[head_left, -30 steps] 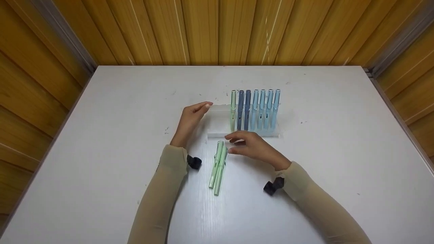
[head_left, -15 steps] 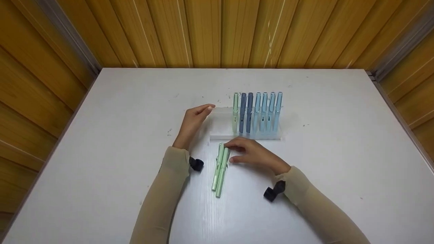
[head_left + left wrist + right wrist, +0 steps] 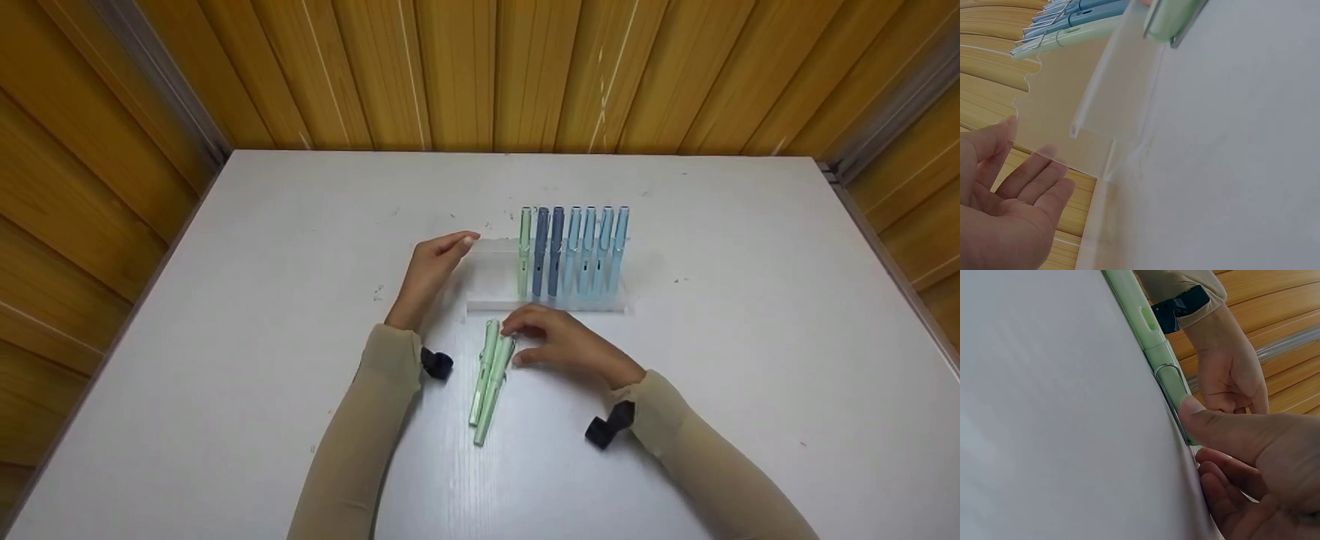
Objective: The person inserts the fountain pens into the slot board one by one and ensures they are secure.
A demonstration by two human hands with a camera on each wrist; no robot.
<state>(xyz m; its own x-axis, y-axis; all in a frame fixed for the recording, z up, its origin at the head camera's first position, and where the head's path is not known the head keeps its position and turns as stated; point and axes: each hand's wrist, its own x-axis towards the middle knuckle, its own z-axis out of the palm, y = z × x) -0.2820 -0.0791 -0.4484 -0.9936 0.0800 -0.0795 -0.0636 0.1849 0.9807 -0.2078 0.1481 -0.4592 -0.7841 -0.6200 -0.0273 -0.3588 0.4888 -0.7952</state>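
Observation:
At the left end of a clear pen stand [image 3: 491,274], my left hand [image 3: 435,262] pinches the edge between thumb and fingers; the left wrist view shows the fingers behind the clear panel [image 3: 1067,112]. Two light green capped fountain pens lie side by side in front of the stand. The cap end of the right-hand green fountain pen [image 3: 493,394] is between the thumb and fingers of my right hand [image 3: 559,337]. In the right wrist view the thumb [image 3: 1213,422] presses on its cap near the wire clip. The other green fountain pen [image 3: 481,382] lies just left, partly overlapped.
Standing upright in the stand are one green pen [image 3: 523,251], two dark blue pens [image 3: 556,251] and several light blue pens [image 3: 589,251], filling its right part. The white table [image 3: 300,247] meets yellow wood-panel walls [image 3: 457,75] at the back and sides.
My right hand has come down from the stand's front edge onto the green pen's cap. That pen has swung slightly, its cap end to the right. The left hand stays on the stand.

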